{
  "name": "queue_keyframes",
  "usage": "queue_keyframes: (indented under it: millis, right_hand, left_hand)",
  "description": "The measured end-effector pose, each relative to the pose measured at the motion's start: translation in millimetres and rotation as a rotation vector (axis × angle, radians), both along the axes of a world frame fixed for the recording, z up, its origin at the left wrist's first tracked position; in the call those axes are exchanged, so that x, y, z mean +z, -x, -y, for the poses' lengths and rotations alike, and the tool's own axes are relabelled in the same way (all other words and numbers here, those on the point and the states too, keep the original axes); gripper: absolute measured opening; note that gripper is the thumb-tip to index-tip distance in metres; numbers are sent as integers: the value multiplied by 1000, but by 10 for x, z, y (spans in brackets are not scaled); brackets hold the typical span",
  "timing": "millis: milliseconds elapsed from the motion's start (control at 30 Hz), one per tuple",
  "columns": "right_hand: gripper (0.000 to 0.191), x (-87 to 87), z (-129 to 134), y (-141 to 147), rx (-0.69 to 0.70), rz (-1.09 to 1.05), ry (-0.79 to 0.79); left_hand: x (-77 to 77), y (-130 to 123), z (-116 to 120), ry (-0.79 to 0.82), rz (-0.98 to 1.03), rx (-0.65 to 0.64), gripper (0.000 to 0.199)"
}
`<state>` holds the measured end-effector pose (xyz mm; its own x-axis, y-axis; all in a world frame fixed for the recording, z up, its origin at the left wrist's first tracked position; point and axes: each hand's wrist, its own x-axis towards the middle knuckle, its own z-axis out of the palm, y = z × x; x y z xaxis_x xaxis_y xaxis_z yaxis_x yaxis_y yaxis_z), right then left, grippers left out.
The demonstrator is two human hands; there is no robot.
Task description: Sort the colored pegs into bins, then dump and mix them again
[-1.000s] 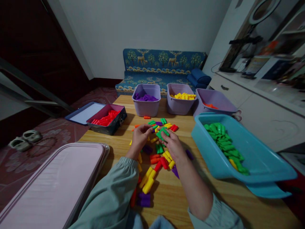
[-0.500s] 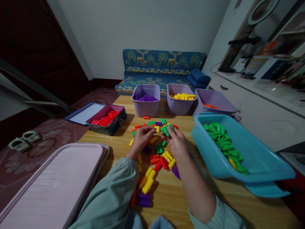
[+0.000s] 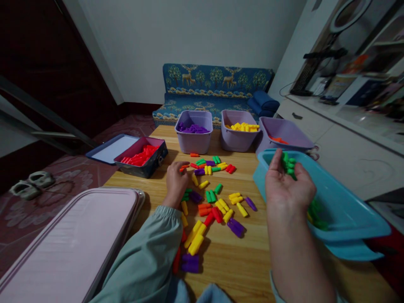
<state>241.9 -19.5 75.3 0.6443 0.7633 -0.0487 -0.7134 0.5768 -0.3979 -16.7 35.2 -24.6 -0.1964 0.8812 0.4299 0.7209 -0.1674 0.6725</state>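
My right hand (image 3: pixel 288 185) is turned palm up over the near-left end of the teal bin (image 3: pixel 350 206). Several green bullet-shaped plastic pieces (image 3: pixel 288 164) rest cupped between its thumb and fingers. More green pieces (image 3: pixel 317 212) lie in the bin, partly hidden by this hand. Over the left side of the scattered pieces is my left hand (image 3: pixel 177 181), its fingers bent but apart. Its fingertips are close to orange pieces (image 3: pixel 184 168); whether they touch is unclear. Yellow (image 3: pixel 196 244), purple (image 3: pixel 235 227), red (image 3: pixel 216 214) and green (image 3: pixel 211 196) pieces lie across the wooden table (image 3: pixel 227 269).
Behind the pieces stand purple bins with purple pieces (image 3: pixel 194 129), yellow pieces (image 3: pixel 242 127) and orange pieces (image 3: pixel 278 140). An open tin box (image 3: pixel 143 168) of red pieces sits at left. Nearer is a pale pink lid (image 3: pixel 69 240). A patterned sofa (image 3: pixel 214 84) stands beyond.
My right hand has moved right from the middle of the table to over the teal bin, carrying green pieces and turning palm up. My left hand has shifted slightly left.
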Motion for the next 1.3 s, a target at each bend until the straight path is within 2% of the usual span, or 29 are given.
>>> queue_keyframes:
  millis: [100, 200, 267, 333, 433, 500, 600, 733, 867, 933, 1000, 1033, 1100, 1200, 1300]
  right_hand:
    - [23, -8, 6, 81, 52, -37, 88]
    - [15, -29, 0, 223, 175, 213, 159]
    - [21, -84, 4, 306, 297, 580, 233]
    - [32, -166, 28, 378, 451, 1044, 307]
    - [39, -269, 116, 509, 706, 1780, 416]
    - [46, -287, 195, 634, 815, 2201, 487]
    - [52, -263, 283, 838, 858, 2561, 552]
    - [35, -317, 263, 964, 782, 2652, 595]
    - [37, -450, 164, 894, 542, 2545, 692]
    - [34, -456, 143, 854, 407, 2490, 639]
    - [29, -408, 157, 849, 340, 2457, 548]
    - [27, -376, 174, 865, 354, 2451, 524]
    - [27, -326, 216, 930, 482, 2473, 532]
    - [27, -362, 260, 1060, 678, 2549, 559]
    - [27, -508, 241, 1124, 624, 2561, 569]
  left_hand:
    - [-15, 64, -9, 73, -116, 25, 48]
    - [-40, 119, -19, 158, -186, -12, 54]
    - [-50, 147, -21, 191, -228, -28, 51]
    - [-57, 163, -20, 206, -274, -39, 46]
    - [-68, 168, -16, 227, -340, -43, 44]
    - [-77, 166, -15, 244, -369, -34, 42]
    - [-86, 165, -17, 249, -385, -44, 40]
    - [-88, 173, -23, 236, -387, -63, 38]
    - [-103, 180, -36, 201, -379, -74, 35]
    - [-116, 180, -47, 187, -367, -83, 32]
    - [-128, 178, -57, 176, -342, -88, 31]
    - [-132, 175, -60, 170, -324, -88, 30]
    - [-128, 165, -61, 159, -281, -82, 29]
    - [-88, 145, -48, 148, -211, -73, 28]
    - [-20, 119, -34, 154, -85, -74, 26]
